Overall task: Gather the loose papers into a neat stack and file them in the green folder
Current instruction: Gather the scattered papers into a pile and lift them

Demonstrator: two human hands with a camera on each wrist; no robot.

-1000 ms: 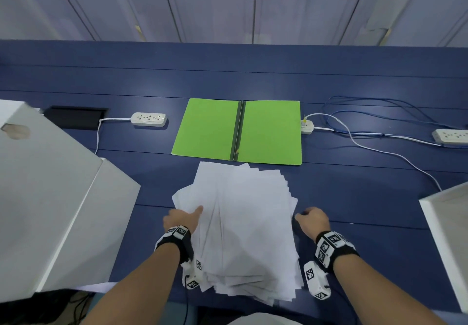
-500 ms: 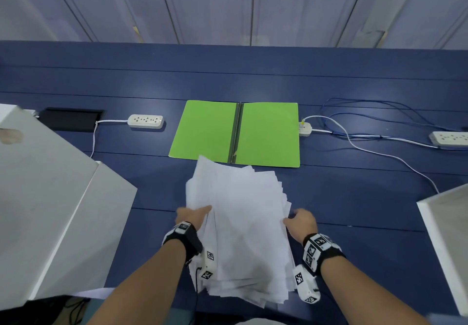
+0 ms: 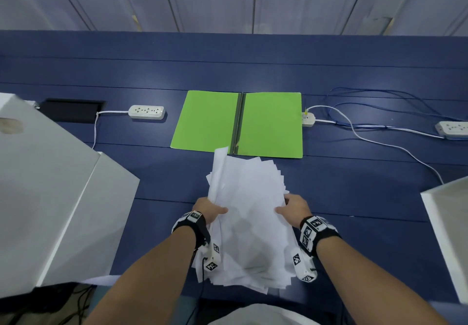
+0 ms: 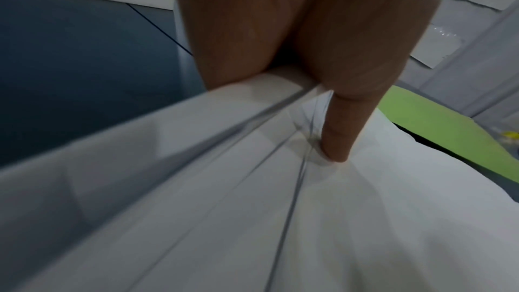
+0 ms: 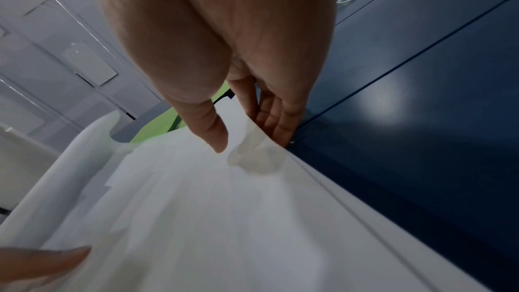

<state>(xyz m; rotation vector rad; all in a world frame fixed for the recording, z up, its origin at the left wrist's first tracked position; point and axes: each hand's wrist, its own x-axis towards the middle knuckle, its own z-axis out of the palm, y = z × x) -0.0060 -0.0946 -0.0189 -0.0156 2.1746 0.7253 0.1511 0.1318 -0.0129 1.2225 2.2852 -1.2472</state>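
Observation:
A loose fan of white papers (image 3: 249, 213) lies on the blue table, squeezed between both hands. My left hand (image 3: 209, 210) grips the pile's left edge, thumb on top (image 4: 337, 137), and that edge curls upward. My right hand (image 3: 293, 207) grips the right edge, thumb on the top sheet (image 5: 216, 132) and fingers (image 5: 278, 119) under the sheets. The green folder (image 3: 271, 124) lies open and flat just beyond the papers; one raised sheet corner overlaps its near edge. The papers (image 4: 365, 219) (image 5: 196, 208) fill both wrist views, and the folder (image 4: 438, 123) (image 5: 157, 125) shows behind them.
White boxes stand at the left (image 3: 50, 185) and right (image 3: 448, 223) of the table. Power strips (image 3: 147, 112) (image 3: 452, 129) and cables (image 3: 379, 137) lie beside the folder at the back. A black cable slot (image 3: 73, 110) sits far left.
Both hands have closed in from the sides, narrowing the spread pile. The left edge of the papers has lifted and curled, and the pile has slid toward the folder.

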